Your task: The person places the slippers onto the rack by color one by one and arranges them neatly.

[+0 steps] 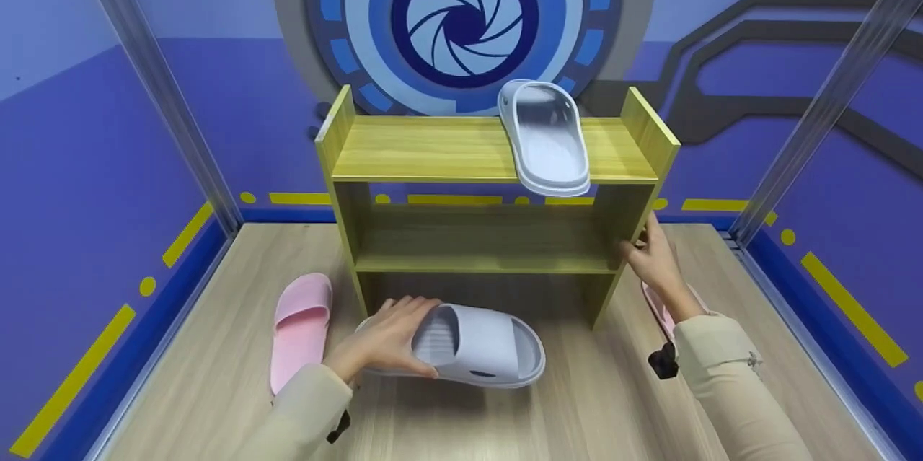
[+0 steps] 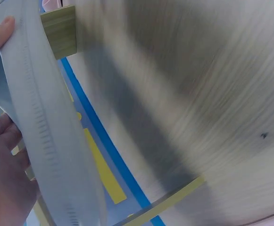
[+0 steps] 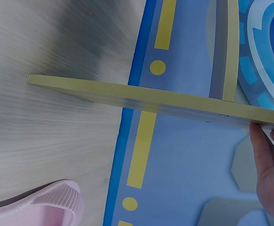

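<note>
One pale grey slipper (image 1: 488, 345) is held above the counter (image 1: 577, 410), in front of the low opening of the wooden shelf (image 1: 425, 147), toe to the right. It looks like moulded foam or rubber: probably light, springy and hard to damage, with a smooth skin that could slide a little. The heel end, taken across both sides of the sole, seems a sound hold; the broad strap would serve too. There the left grip (image 1: 389, 338) is clamped, thumb along the near edge and fingers over the far one. The right grip (image 1: 652, 259) pinches the shelf's right side panel between thumb and fingers. A second grey slipper (image 1: 551, 151) sits on the top board, heel overhanging its front edge. Pink slippers lie either side: one left (image 1: 299, 331), another right, partly hidden by the forearm.
</note>
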The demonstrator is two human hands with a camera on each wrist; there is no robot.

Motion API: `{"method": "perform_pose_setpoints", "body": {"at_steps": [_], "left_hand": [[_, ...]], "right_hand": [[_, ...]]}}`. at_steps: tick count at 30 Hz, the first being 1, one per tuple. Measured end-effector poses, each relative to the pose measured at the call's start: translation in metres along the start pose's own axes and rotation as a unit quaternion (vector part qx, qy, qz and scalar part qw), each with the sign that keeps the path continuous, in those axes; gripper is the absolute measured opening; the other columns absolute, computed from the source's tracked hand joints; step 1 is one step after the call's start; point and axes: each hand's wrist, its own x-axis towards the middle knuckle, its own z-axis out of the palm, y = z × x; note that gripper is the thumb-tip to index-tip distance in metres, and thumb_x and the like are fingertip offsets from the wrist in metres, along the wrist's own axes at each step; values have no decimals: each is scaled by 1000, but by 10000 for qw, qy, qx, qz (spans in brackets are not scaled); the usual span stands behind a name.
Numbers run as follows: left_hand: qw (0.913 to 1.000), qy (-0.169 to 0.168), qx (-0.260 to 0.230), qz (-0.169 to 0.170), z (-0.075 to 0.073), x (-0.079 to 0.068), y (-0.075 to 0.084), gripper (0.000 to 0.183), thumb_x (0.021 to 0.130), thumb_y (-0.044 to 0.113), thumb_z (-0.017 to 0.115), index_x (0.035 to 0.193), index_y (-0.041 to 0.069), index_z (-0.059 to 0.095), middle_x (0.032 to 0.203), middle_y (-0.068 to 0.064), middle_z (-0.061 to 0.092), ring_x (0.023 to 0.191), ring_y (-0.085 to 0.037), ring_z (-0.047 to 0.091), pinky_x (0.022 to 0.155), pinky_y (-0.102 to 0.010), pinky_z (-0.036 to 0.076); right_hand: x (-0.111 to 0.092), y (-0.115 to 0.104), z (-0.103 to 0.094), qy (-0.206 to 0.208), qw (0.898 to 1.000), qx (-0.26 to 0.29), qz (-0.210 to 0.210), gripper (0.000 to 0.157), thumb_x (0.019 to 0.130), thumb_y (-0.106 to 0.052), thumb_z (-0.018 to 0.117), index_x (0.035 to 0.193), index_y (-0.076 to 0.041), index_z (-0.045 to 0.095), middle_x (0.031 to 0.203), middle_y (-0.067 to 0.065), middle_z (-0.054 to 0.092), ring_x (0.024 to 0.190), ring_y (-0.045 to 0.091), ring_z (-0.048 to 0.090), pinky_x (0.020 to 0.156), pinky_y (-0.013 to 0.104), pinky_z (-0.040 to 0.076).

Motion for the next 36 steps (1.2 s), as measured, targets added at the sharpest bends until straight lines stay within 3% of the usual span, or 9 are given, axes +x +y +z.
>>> {"method": "perform_pose_setpoints", "body": {"at_steps": [7,12,20,23,30,36], "left_hand": [[9999,116,27,72,-10,2,-1,98,56,62,67,133,10,34,126,-9,43,114,-27,39,92,-49,28],[9999,133,-94,28,-17,3,-2,98,57,63,66,133,9,34,128,-11,42,116,-30,36,93,-52,25],[9995,241,-199,-89,-30,5,0,100,58,64,66,134,7,33,129,-13,40,118,-33,34,95,-54,22],[9994,283,-193,-90,-36,6,1,100,58,64,65,134,8,33,130,-12,40,118,-31,34,95,-53,22],[9994,232,-203,-179,-48,6,4,101,58,66,64,135,9,32,131,-12,39,120,-31,32,95,-52,22],[9991,366,-103,-190,-60,6,4,101,57,68,63,134,11,33,129,-8,41,117,-26,35,95,-50,24]], "right_hand": [[-8,-31,-1,-28,9999,116,-24,51,75,13,51,123,8,33,111,31,46,99,45,48,75,51,42],[-8,-27,-1,-35,9999,152,-71,51,75,12,51,123,8,33,111,31,46,99,46,47,75,53,42],[1,4,0,-144,9999,65,-31,56,77,6,54,128,-2,33,115,21,47,101,37,49,72,43,45],[2,8,0,-155,9999,38,-40,57,77,5,54,129,-3,32,117,22,46,103,39,47,73,47,44],[1,6,-1,-126,9999,-60,71,56,78,4,55,128,-4,33,116,23,47,103,40,48,74,48,45],[-4,-13,-2,-70,10000,-27,-25,54,77,7,54,126,3,33,112,28,47,100,44,48,73,50,44]]}}
